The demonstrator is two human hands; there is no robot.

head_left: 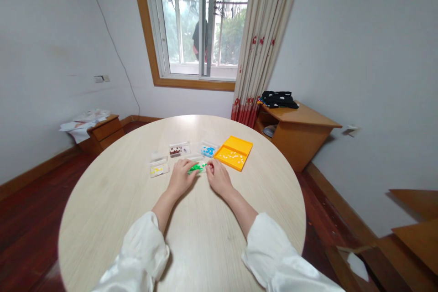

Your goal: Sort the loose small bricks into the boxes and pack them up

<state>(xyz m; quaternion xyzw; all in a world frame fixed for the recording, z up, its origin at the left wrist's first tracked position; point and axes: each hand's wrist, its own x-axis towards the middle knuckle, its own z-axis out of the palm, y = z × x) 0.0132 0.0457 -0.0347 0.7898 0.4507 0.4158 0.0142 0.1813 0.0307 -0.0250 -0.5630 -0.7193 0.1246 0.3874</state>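
Observation:
Green pieces (195, 168) lie in a small clear plastic box (202, 171) at the middle of the round table. My left hand (181, 177) curls around the left side of this box, thumb in front and fingers behind. At its right end, my right hand (219, 178) has thumb and fingertips pinched together; whatever they hold is too small to make out. Close by stand clear boxes with yellow pieces (157, 170), dark brown pieces (175, 151) and blue pieces (208, 150). An open orange case (241, 146) with scattered white pieces sits beyond my right hand.
The round pale wooden table (137, 200) reaches out on all sides of the boxes. Behind it are a window and a patterned curtain (262, 41). A wooden desk (297, 123) with dark cloth stands at the right; papers (85, 123) lie on a low cabinet at the left.

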